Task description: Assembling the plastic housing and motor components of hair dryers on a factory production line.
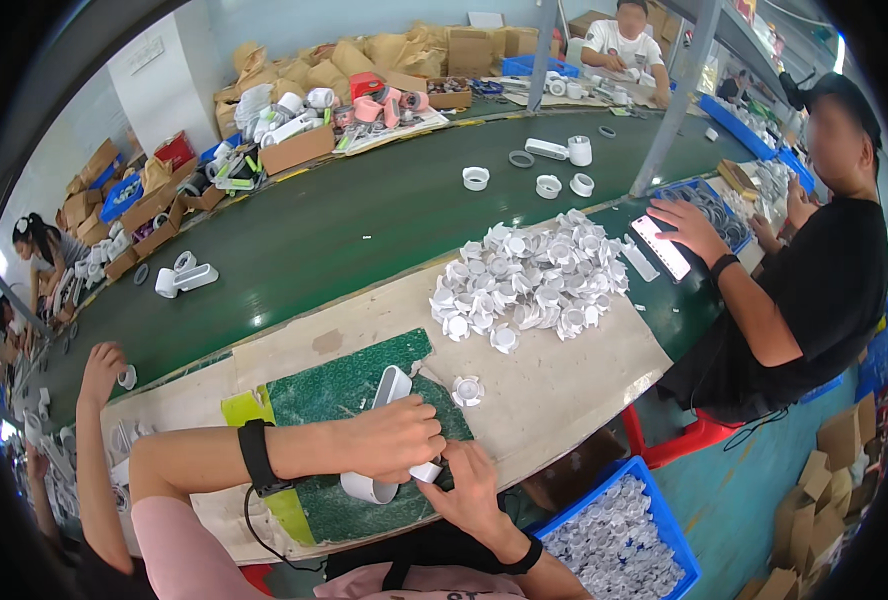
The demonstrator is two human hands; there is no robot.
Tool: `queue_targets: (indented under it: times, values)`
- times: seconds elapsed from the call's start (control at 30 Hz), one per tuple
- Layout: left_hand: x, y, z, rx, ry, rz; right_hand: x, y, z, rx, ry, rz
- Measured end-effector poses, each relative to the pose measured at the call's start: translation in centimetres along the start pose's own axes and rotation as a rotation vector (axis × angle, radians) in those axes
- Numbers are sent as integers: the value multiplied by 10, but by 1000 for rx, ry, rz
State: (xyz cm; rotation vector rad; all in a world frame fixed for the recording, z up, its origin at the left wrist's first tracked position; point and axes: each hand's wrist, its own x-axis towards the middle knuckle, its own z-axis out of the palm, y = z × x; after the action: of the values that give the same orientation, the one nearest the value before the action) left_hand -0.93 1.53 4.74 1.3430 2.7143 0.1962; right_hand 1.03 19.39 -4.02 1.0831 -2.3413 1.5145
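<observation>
One white part (pixel 425 473) sat pinched in the right hand (pixel 472 490), its digits bent closed, over the near green mat (pixel 339 378); the left hand (pixel 394 440) curled beside it, how tightly and on what I couldn't tell. Two open white ends (pixel 392 384) showed past that hand. Fitting seemed the step, the next move calling for a steady push. One cap (pixel 468 391) lay loose at right; the farther heap (pixel 539 272) beat counting; three collars (pixel 475 178) sat far right on the belt (pixel 364 230).

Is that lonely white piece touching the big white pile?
Apart. The head view shows bare tan board between the lone white piece and the big white pile.
</observation>
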Motion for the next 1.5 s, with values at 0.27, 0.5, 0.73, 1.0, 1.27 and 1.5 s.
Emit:
queue_targets:
  times: [0.27,0.5,0.73,1.0,1.27,1.5]
  values:
    - [-8,-5,-18,-7,50,-158,10,-6,-7,73,12,55]
    - [-47,-94,-79,257,243,-517,9,45,-85,-207,273,187]
    - [-86,-210,-65,507,294,-957,14,84,-85,-327,416,23]
    - [8,-270,-46,579,269,-1012,17,85,-90,-341,407,46]
    - [133,-300,-15,312,218,-857,21,87,-90,-328,395,83]
    - [202,-332,-13,242,192,-822,27,80,-91,-337,441,53]
